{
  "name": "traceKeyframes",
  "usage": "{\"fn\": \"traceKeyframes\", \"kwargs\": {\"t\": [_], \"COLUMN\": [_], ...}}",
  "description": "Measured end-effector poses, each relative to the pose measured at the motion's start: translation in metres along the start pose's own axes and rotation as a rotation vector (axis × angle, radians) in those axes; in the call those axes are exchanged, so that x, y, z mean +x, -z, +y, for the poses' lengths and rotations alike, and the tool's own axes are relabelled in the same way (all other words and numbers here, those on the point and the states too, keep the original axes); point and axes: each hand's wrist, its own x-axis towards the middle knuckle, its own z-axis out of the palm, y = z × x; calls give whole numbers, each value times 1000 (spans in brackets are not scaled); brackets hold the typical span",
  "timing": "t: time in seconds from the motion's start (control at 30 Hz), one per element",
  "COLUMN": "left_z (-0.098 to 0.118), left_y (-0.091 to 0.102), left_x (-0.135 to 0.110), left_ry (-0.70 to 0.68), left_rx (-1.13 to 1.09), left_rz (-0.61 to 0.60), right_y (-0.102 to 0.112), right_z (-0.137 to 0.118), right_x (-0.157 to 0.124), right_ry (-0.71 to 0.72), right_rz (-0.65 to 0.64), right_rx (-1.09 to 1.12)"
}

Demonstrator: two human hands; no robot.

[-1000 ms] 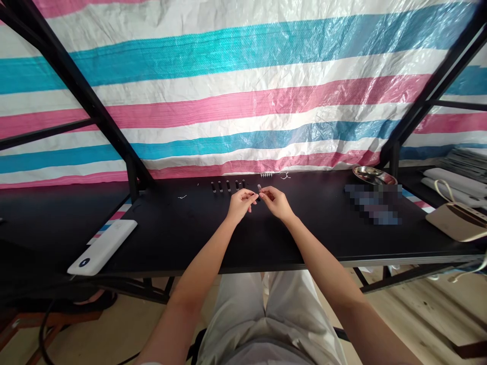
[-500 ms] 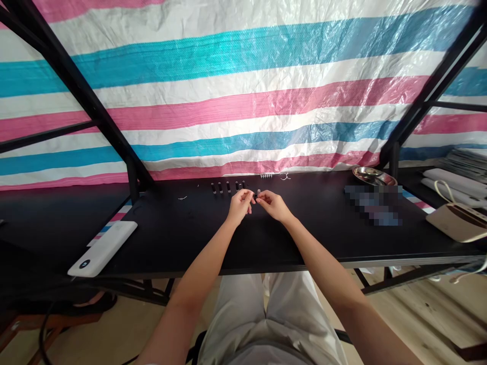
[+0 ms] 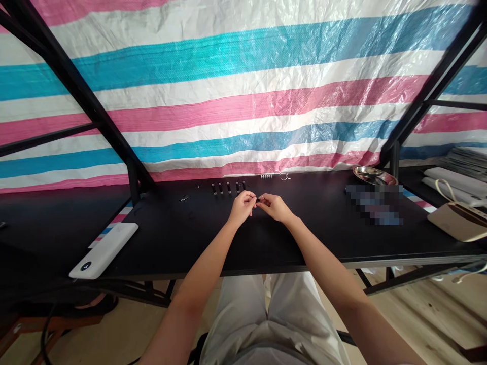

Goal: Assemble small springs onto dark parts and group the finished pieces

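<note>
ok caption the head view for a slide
Left hand and right hand close together at a small dark piece over a black table.

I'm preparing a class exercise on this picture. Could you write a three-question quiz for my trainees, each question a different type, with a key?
1. True or false: the left hand and the right hand are close together above the dark tabletop.

2. Count: how many small dark pieces show in the row just beyond and to the left of the left hand?

3. Multiple choice: which of these sits on the right side of the tabletop, toward the back?
A. A white slab-shaped device
B. A shiny metal dish
C. The row of small dark pieces

Key:
1. True; they nearly meet.
2. Five.
3. B.
</note>
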Motion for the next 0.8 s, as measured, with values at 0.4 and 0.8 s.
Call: {"fn": "traceKeyframes", "kwargs": {"t": [0.4, 0.8], "left_z": [-8, -5], "left_y": [1, 0], "left_x": [-3, -6], "left_ry": [-152, -182], "left_rx": [510, 609], "left_rz": [23, -36], "right_y": [73, 80], "right_z": [60, 95], "right_x": [41, 74], "right_ry": [-480, -561], "right_rz": [301, 97], "right_rx": [-370, -592]}}
